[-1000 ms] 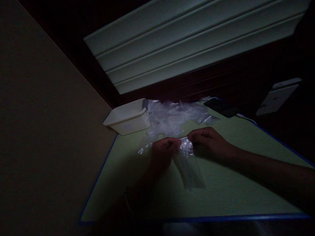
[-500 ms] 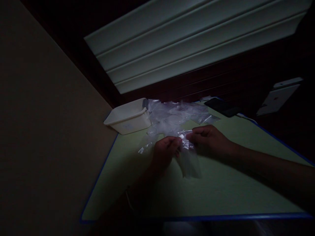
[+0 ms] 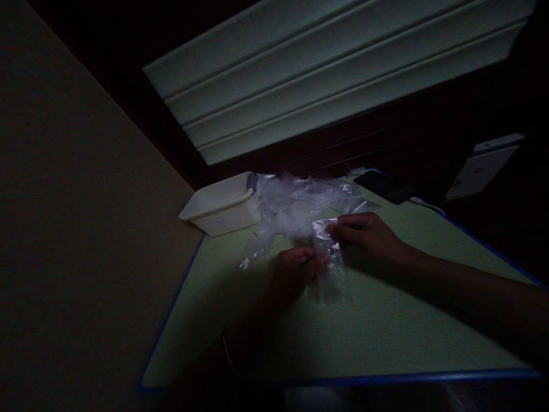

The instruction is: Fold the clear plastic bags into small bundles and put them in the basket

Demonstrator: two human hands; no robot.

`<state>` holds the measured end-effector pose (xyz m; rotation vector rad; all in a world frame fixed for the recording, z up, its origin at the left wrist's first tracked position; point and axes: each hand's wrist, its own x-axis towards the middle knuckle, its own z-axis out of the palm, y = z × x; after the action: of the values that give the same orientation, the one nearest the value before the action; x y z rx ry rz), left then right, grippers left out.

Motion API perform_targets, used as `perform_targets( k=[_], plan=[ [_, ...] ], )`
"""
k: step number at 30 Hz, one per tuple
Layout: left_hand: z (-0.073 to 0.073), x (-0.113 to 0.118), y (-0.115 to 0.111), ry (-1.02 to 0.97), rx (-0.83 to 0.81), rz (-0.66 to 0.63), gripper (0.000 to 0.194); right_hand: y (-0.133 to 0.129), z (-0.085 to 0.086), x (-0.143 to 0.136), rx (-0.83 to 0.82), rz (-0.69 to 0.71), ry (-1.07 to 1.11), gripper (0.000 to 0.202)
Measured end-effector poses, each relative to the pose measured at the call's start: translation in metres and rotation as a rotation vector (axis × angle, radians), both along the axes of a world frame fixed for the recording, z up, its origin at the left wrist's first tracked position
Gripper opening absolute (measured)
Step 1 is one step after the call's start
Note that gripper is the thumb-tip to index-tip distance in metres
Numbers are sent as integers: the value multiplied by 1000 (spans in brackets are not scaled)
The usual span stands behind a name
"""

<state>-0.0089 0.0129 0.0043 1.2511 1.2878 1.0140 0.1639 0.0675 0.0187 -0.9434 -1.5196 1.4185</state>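
Observation:
A clear plastic bag [image 3: 333,274] hangs between my two hands above the green tabletop [image 3: 386,326]. My right hand [image 3: 362,232] pinches its upper edge between thumb and fingers. Lower down, my left hand [image 3: 300,266] grips the bag's left side, thumb pressed against it. Whether anything is inside the bag cannot be made out in the dim light. Just beyond my hands lies a loose pile of clear plastic bags [image 3: 295,200], a few spreading toward the left.
A white plastic bin [image 3: 223,209] stands at the back left against the wall. At the back right lies a dark phone [image 3: 384,186] with a cable [image 3: 426,203] beside it. Blue edging [image 3: 429,376] borders the table. White slatted panels [image 3: 334,74] rise behind.
My left hand has slid down and slightly right along the bag. My right hand has risen slightly, still pinching the top edge.

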Motion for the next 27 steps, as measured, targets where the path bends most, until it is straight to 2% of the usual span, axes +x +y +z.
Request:
perform_targets(
  k=[3, 8, 12, 15, 22, 27],
  plan=[
    [-1, -1, 0, -5, 6, -89, 33, 4, 3, 2, 22, -58, -8, 35],
    [-5, 0, -2, -73, -98, -164, 34, 10, 4, 5, 65, -105, -14, 34],
    [-8, 2, -3, -8, -43, -169, 23, 12, 3, 6, 81, -125, -38, 36],
    [-9, 2, -3, 26, -33, -147, 22, 12, 2, 7, 100, -114, -38, 34],
    [-12, 4, -6, 71, 4, -169, 28, 12, 3, 8, 126, -113, -47, 35],
    [-9, 6, -4, 1, 10, -147, 39, 15, -2, 9, 79, -114, 34, 28]
  ],
)
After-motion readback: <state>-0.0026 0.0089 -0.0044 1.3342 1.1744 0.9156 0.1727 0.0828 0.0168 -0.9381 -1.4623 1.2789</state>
